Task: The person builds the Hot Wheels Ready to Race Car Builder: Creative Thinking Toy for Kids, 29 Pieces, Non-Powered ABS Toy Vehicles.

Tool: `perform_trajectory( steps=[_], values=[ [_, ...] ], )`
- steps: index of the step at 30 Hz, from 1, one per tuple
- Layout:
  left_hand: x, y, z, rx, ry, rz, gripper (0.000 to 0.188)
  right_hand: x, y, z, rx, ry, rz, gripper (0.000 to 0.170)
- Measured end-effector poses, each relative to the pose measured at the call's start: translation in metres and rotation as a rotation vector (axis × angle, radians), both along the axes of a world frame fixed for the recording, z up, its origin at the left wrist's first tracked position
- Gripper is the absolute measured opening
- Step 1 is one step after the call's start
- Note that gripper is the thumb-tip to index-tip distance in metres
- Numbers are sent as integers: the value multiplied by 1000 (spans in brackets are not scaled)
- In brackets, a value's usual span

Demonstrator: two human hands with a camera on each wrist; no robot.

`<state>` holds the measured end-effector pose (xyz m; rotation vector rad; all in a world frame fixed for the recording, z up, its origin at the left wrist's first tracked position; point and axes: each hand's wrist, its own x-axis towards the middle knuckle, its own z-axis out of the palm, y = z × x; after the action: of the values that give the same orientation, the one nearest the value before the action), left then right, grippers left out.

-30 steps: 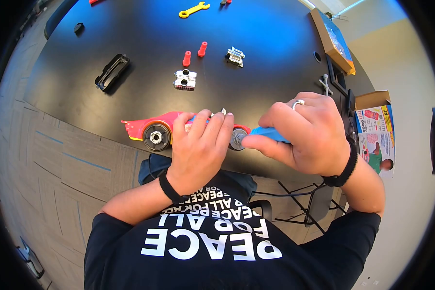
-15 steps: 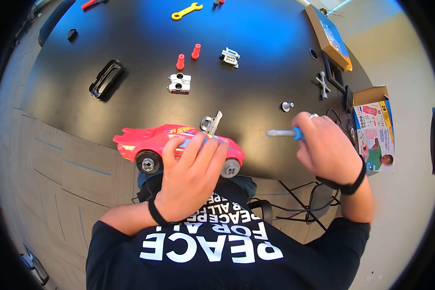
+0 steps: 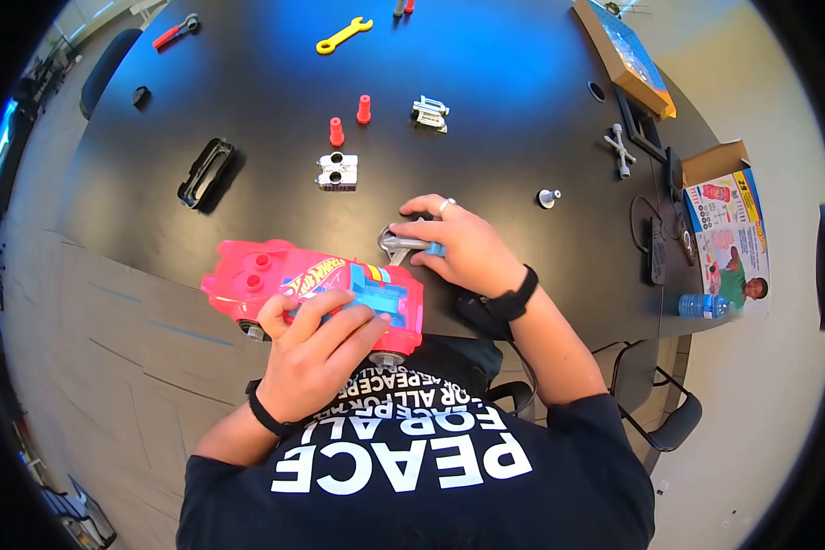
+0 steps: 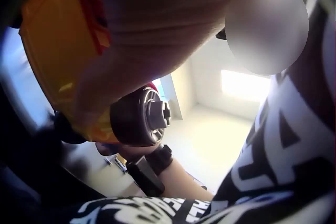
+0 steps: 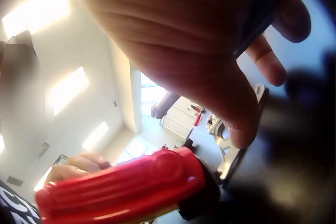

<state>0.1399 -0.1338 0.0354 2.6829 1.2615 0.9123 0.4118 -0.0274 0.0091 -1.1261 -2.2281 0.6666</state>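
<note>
My left hand (image 3: 316,353) grips the red toy race car (image 3: 335,275) from the near side, with its fingers over the blue cockpit. The car is tilted so its top shows. One of its wheels (image 4: 139,119), with a grey hub nut, appears beside the thumb in the left wrist view. My right hand (image 3: 472,247) holds a screwdriver (image 3: 417,246) with a grey shaft and blue collar; the palm hides most of the handle. Below that shaft lies a silver part (image 3: 392,246) with a ring-shaped end, right at the right hand's fingertips.
Beyond the car lie a silver engine block (image 3: 337,172), red pegs (image 3: 336,131), another chrome piece (image 3: 430,114), a black frame (image 3: 206,174) and a yellow wrench (image 3: 346,35). Rightward are a small grey piece (image 3: 548,197), a grey cross wrench (image 3: 621,151) and a toy box (image 3: 729,220).
My right hand has left the front wheel, carrying the screwdriver right, then back left to the silver part. A small grey piece came into view on the table. The left hand has tilted the car.
</note>
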Motion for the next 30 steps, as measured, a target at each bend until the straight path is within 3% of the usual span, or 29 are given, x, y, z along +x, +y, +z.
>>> perform_trajectory(
  steps=[2,6,8,10,12,13,14,16,17,19,24,27,29,30],
  values=[
    [-3,3,2,27,3,5,34,-3,9,-4,-75,-81,34,31],
    [-17,16,18,60,-135,-17,40,13,16,-13,90,-33,-40,19],
    [-20,23,28,3,-459,61,44,28,18,1,156,166,-141,16],
    [-25,29,40,-67,-453,57,51,31,-3,41,-177,574,-289,23],
    [-15,33,47,-439,-828,78,53,29,-19,83,-148,652,-181,32],
    [-13,37,39,-482,-892,-24,54,33,-16,98,3,549,10,32],
    [-7,39,38,-488,-882,-45,54,28,-16,115,13,554,-11,32],
    [8,44,36,-630,-988,-138,51,4,-17,141,346,306,170,29],
    [13,45,33,-719,-1010,-207,51,-3,-18,145,355,302,158,29],
    [24,43,30,-803,-1062,-267,54,-14,-19,149,495,75,63,26],
    [38,39,19,-899,-1212,-226,53,-27,-27,137,418,-54,-105,24],
    [34,42,7,-874,-1178,-139,48,-24,-23,124,320,39,-103,24],
    [32,43,6,-948,-1273,-80,43,-10,-18,122,354,157,-135,27],
    [29,43,6,-948,-1275,-74,43,3,-15,115,396,208,-229,20]
  ],
)
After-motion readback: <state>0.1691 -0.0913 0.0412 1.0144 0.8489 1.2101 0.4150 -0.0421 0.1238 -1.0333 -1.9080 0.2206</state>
